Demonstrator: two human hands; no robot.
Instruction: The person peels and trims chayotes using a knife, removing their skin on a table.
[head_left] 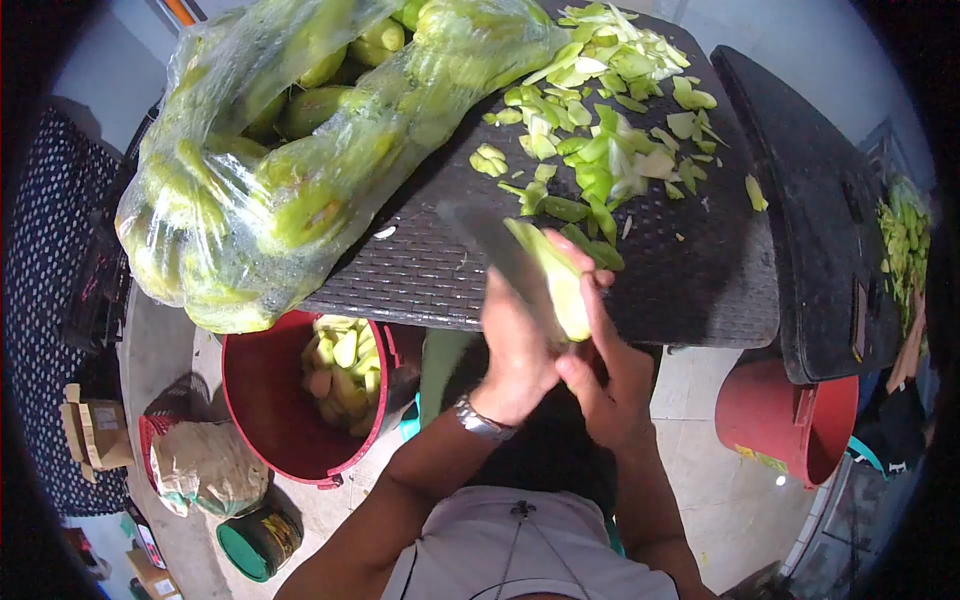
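My left hand, with a metal watch on its wrist, is closed around a pale green, mango-like fruit whose skin is partly off. My right hand is closed at the fruit's near end and appears to grip a knife. The knife's handle is hidden. Its blade, smeared by motion, slants up and left past the fruit and over my left hand. Both hands are at the front edge of a dark woven-pattern table. Just beyond them lie loose green and whitish peelings.
A clear plastic bag of green fruit fills the table's left side. Below it stands a red bucket with peeled pieces. A sack and a green-lidded can stand nearby. Another red bucket is at right, by a dark panel.
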